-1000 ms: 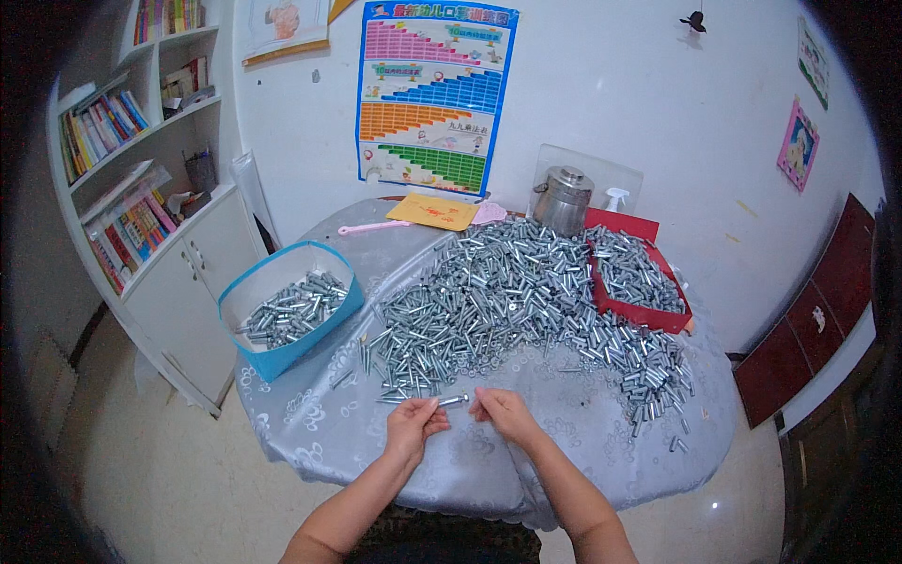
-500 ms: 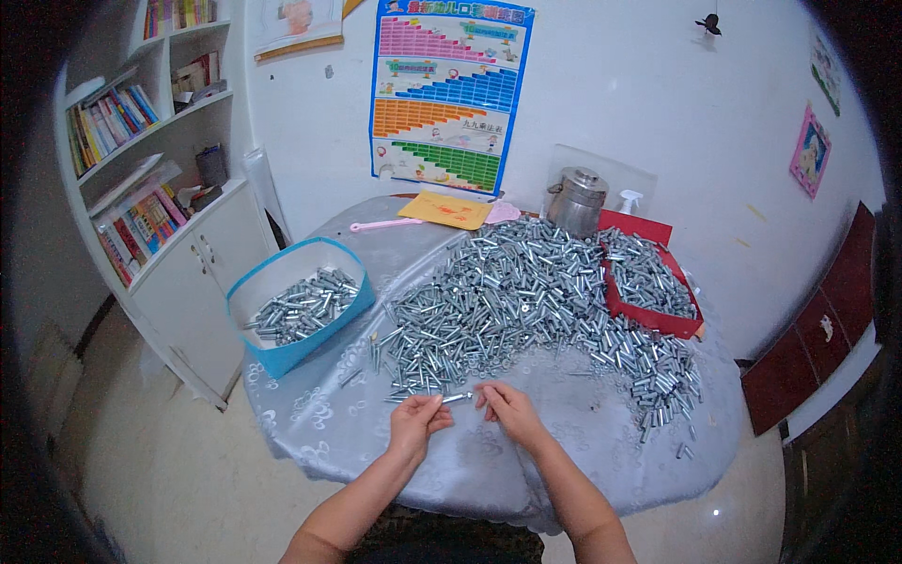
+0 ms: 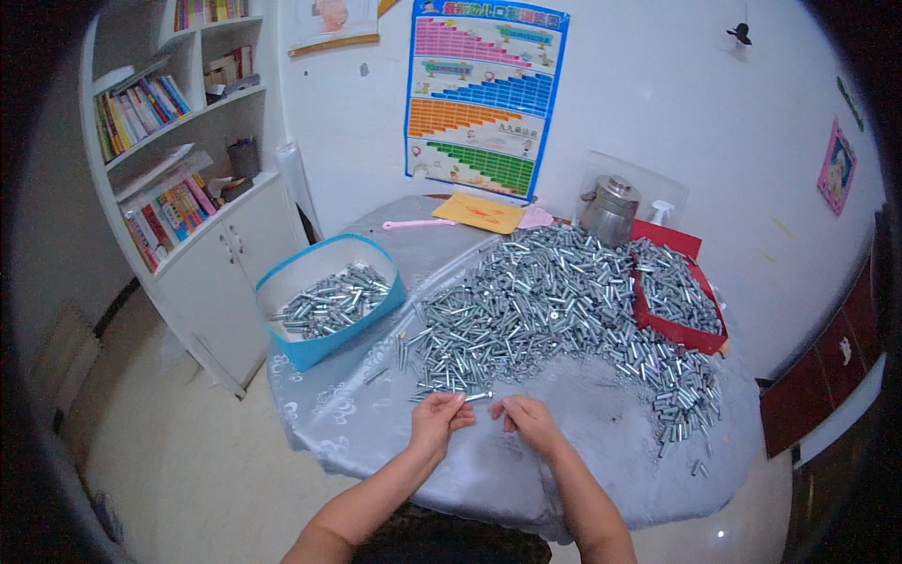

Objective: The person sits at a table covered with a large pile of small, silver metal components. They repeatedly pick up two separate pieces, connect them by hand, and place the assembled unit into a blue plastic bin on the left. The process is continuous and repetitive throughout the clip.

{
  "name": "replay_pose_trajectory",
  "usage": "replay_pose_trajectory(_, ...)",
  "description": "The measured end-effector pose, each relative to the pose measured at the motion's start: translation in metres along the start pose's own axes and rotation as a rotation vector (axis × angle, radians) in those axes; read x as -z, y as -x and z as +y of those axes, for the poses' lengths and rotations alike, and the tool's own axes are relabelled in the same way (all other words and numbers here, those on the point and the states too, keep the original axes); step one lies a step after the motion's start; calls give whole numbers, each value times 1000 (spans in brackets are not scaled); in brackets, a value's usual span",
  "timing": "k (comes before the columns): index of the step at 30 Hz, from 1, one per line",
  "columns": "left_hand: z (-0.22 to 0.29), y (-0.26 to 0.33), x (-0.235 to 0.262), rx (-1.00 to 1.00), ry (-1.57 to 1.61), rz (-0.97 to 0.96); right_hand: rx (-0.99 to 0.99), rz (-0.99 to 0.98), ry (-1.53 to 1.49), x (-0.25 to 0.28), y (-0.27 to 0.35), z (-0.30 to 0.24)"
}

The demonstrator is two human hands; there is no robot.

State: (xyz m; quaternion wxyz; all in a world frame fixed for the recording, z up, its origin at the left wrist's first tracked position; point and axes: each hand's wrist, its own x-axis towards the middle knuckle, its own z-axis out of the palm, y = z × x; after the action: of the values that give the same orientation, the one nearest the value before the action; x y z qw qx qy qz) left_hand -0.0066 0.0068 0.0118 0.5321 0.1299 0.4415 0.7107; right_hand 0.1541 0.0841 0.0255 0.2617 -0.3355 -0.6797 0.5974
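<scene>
My left hand (image 3: 438, 423) pinches a silver metal bolt (image 3: 478, 397) between thumb and fingers, its free end pointing right. Just past that end is my right hand (image 3: 530, 423), a little apart from it. Its fingers are curled and pressed together, and whatever they hold, if anything, is too small to make out. Beyond both hands spreads a large heap of loose bolts and metal sleeves (image 3: 526, 310), with small washers or nuts along its near edge.
A blue-rimmed fabric box (image 3: 329, 344) with bolts stands at the left of the cloth-covered table (image 3: 601, 479). A red box (image 3: 678, 329) of metal sleeves sits at right. Behind the heap are a metal pot (image 3: 611, 209), a yellow envelope (image 3: 477, 213) and a pink-handled thing (image 3: 418, 225).
The whole view has shifted, so everything appears farther right and slightly lower. My hands keep nearly the same pose, with the bolt still in the left.
</scene>
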Motion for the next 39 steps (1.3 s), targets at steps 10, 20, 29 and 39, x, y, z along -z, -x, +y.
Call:
replay_pose_trajectory(10,122,-49,33,-774,-588,141,-28,248,-153,24,-1,21)
replay_pose_trajectory(20,174,-94,87,-791,-1164,276,7,303,-166,24,-5,28)
replay_pose_trajectory(29,101,-30,33,-1002,-1581,-609,6,289,-148,24,0,26)
replay_pose_trajectory(39,81,-36,29,-927,-1766,-699,8,286,-170,31,-1,25)
